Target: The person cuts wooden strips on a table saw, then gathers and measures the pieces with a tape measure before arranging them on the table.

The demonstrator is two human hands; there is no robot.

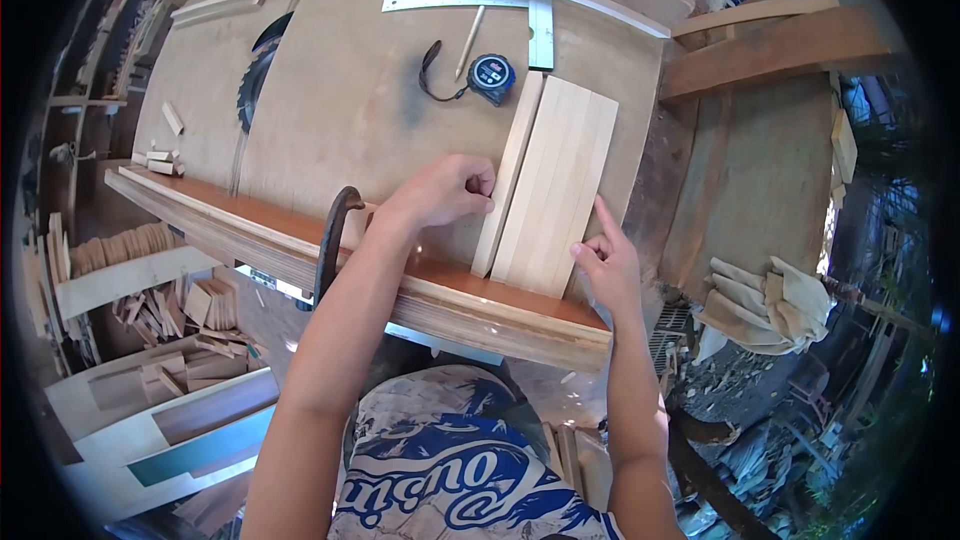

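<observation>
Several pale wooden strips [556, 190] lie side by side as a flat panel at the right of the worktable. Along their left edge runs a separate wooden strip [508, 176], with a thin dark gap between. My left hand [450, 192] is closed, fingers curled, at the left side of that strip; nothing shows in it. My right hand [608, 252] rests at the panel's right edge, index finger stretched along it and thumb apart, near the lower corner. Above lie a tape measure [491, 78] with a wrist strap, a pencil [470, 42] and a metal try square [541, 30].
A saw blade [258, 85] stands up through the worktable [340, 80] at the left. A dark curved metal piece [332, 240] rises at the front edge by my left forearm. Small offcuts [165, 162] lie far left. Gloves [765, 305] hang at the right.
</observation>
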